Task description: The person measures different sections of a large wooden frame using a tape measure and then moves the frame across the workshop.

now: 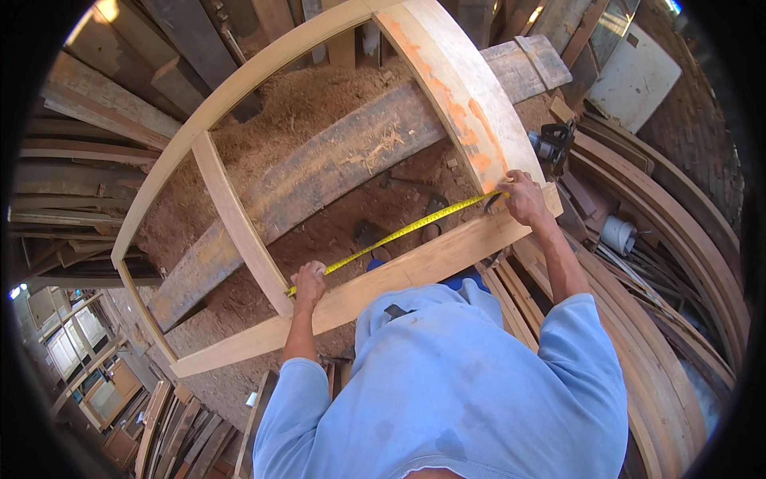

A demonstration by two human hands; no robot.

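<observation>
A large wooden frame [351,297] with rails and crosspieces lies in front of me. Along its near rail stretches a yellow tape measure [399,232], its blade pulled out between my hands. My left hand [309,283] pinches the blade's left end beside the middle crosspiece [236,215]. At the right, my right hand [524,197] is closed around the tape's other end, at the corner of a wide panel [455,88] smeared with orange filler. A dark curved part shows just under the right hand; the tape's case is mostly hidden by the fingers.
A long weathered plank [343,164] runs beneath the frame, over sawdust-covered ground [291,104]. Stacked boards [88,172] line the left; long boards [638,351] lie at the right. A power tool [552,144] and a white roll-like object [618,235] sit among the wood there.
</observation>
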